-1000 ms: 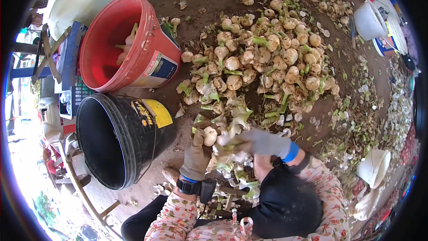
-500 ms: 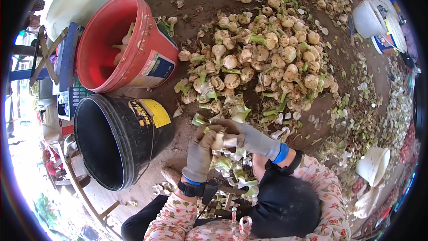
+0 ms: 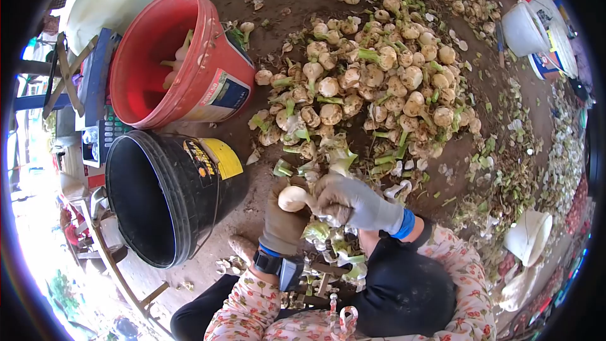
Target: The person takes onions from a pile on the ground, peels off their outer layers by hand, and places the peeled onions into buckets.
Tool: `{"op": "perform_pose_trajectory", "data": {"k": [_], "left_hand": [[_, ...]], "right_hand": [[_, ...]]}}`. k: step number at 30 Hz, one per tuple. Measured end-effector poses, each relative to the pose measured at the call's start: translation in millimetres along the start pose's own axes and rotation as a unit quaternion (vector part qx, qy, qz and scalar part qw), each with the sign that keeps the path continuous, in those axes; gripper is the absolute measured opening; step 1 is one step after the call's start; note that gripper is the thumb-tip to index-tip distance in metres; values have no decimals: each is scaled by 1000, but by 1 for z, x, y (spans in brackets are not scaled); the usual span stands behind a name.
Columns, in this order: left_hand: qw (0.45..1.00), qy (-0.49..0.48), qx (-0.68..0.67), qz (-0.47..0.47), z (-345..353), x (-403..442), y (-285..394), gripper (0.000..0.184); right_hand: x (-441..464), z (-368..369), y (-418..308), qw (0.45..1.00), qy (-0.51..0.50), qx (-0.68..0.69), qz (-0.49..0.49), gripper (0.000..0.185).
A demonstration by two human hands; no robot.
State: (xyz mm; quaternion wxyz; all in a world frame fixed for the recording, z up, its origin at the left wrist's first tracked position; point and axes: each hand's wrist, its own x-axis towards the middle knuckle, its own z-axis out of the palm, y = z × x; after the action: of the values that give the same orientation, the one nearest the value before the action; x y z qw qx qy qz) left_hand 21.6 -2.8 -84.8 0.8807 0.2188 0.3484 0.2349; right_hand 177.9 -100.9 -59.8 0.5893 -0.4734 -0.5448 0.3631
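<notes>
A pale, peeled-looking garlic bulb [image 3: 291, 199] rests in my left hand [image 3: 282, 224], whose gloved fingers are closed round it. Its stem points right, toward my right hand [image 3: 358, 203], also gloved, with fingers pinched at the stem's end. A white scrap of peel [image 3: 329, 220] shows just under the right fingers; whether they grip it too I cannot tell. Beyond both hands lies a large heap of garlic bulbs [image 3: 391, 79], brownish, with cut green stems. Green and white leaf trimmings [image 3: 341, 155] lie close in front of the hands.
Left of my hands, a black bucket [image 3: 189, 183] lies tilted with its mouth facing left. Behind it a red bucket [image 3: 205, 69] holds a few garlic bulbs. White tubs [image 3: 525, 28] stand far right. Loose skins [image 3: 505, 145] litter the ground; a knife-like tool [image 3: 500, 44] lies there.
The garlic bulb has been turned, so its round white side now faces up in my left hand. My right hand has shifted slightly down and right, fingers now curled in a pinch.
</notes>
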Motion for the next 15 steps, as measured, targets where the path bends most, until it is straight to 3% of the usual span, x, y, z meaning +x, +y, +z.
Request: {"op": "perform_pose_trajectory", "data": {"k": [3, 4, 7, 8, 10, 11, 12, 13, 15], "left_hand": [[953, -15, 284, 103, 8, 0, 9, 18], [984, 6, 163, 67, 21, -7, 13, 21], [996, -23, -45, -70, 4, 5, 20, 28], [999, 16, 37, -26, 2, 1, 20, 31], [986, 82, 144, 29, 14, -7, 35, 32], [993, 73, 81, 44, 12, -11, 52, 34], [996, 62, 18, 58, 10, -15, 68, 38], [989, 24, -128, 69, 9, -23, 92, 53], [941, -191, -255, 112, 35, -43, 128, 54]], "right_hand": [[-5, -1, -22, 983, -55, 138, 105, 12], [-11, -6, -21, 945, -77, 257, 186, 12], [-11, -12, -26, 893, -17, 423, 155, 10], [-8, -16, -30, 896, -21, 329, 298, 24], [-12, -10, -10, 945, -136, 33, 296, 35], [-17, -7, 4, 932, -188, -120, 286, 41], [-29, -4, 16, 878, -277, -274, 278, 48], [-33, -7, 27, 865, -267, -297, 304, 49], [-36, -19, 51, 835, -246, -341, 355, 51]]}}
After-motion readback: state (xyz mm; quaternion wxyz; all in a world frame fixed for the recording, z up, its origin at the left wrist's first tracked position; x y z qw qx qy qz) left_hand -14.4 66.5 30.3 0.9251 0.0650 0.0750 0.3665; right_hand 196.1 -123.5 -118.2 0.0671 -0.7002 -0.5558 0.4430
